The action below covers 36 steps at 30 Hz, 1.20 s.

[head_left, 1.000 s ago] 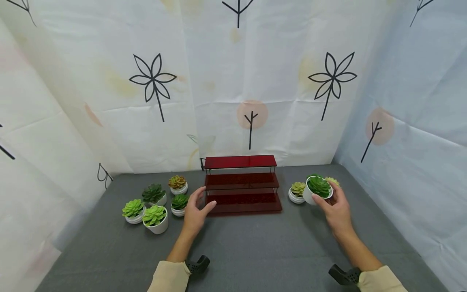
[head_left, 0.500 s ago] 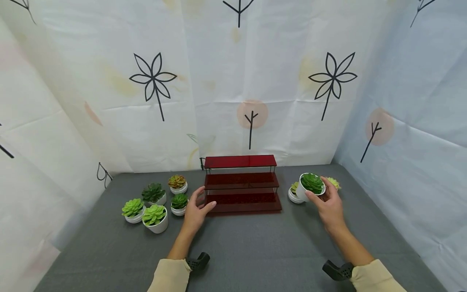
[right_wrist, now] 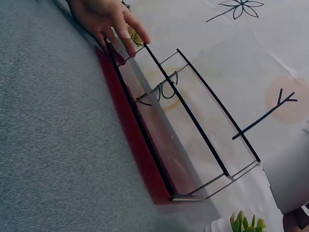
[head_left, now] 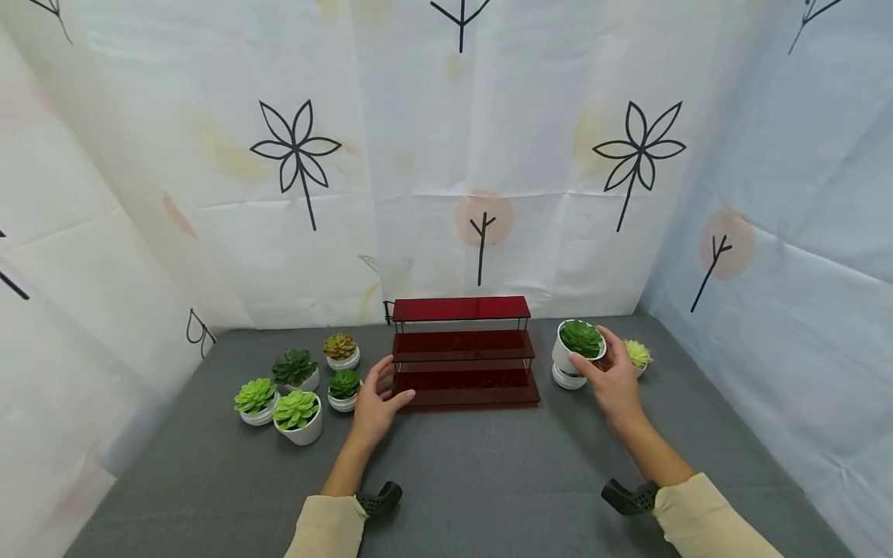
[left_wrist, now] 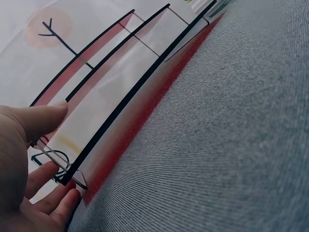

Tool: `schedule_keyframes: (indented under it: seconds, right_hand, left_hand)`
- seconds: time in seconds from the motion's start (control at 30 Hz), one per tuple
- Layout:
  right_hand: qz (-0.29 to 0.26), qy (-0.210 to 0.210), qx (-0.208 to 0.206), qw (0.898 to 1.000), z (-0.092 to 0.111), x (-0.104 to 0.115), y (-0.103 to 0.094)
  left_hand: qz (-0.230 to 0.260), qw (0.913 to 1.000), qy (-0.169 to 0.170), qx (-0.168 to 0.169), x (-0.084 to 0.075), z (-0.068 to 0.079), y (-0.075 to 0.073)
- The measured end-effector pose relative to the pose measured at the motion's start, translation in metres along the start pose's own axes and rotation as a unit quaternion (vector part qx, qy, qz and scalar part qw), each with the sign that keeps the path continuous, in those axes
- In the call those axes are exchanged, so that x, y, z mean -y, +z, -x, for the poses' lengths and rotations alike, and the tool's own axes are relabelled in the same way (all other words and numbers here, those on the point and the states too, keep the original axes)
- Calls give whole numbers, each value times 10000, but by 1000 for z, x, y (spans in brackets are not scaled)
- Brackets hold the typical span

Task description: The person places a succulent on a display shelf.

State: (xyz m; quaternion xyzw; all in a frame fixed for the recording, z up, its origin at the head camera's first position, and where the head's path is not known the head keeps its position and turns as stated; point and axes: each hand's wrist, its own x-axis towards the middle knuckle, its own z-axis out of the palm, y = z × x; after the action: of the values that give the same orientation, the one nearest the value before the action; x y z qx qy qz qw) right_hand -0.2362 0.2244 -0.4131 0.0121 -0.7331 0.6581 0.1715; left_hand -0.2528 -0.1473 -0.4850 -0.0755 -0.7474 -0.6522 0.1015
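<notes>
My right hand [head_left: 617,381] holds a white pot with a dark green succulent [head_left: 582,339], thumb on the near side and fingers round the far right side. In the head view it overlaps another small white pot [head_left: 568,380], whose plant is hidden there; the right wrist view shows yellow-green leaf tips [right_wrist: 248,223]. My left hand [head_left: 374,407] rests by the left end of a red three-tier display stand [head_left: 463,345]. In the left wrist view, its relaxed fingers [left_wrist: 67,203] touch the stand's end, and the thumb overlaps the upper tiers.
Left of the stand are several white-potted succulents, among them a bright green one [head_left: 297,415], a dark green one [head_left: 294,368] and a brownish one [head_left: 340,350]. A yellow-green succulent [head_left: 638,354] stands behind my right hand. Patterned cloth [head_left: 418,155] backs the grey table [head_left: 460,480].
My right hand has moved left with the potted dark green succulent, from beside the yellow-green one to overlapping its pot. The rear right succulent has come into fuller view. The left hand stays put.
</notes>
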Motion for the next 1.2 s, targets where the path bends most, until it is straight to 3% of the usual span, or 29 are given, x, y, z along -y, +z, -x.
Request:
schedule_keyframes:
  seconds: [0.7, 0.97, 1.2]
  right_hand:
    - [154, -377, 447, 9982, -38, 21, 28]
    - [328, -240, 666, 9969, -52, 26, 37]
    - [813, -169, 712, 9940, -63, 25, 46]
  left_hand:
    - [-513, 9985, -124, 142, 1, 0, -4]
    - [-488, 9986, -162, 160, 4, -1, -4]
    - [-522, 9983, -204, 176, 2, -1, -4]
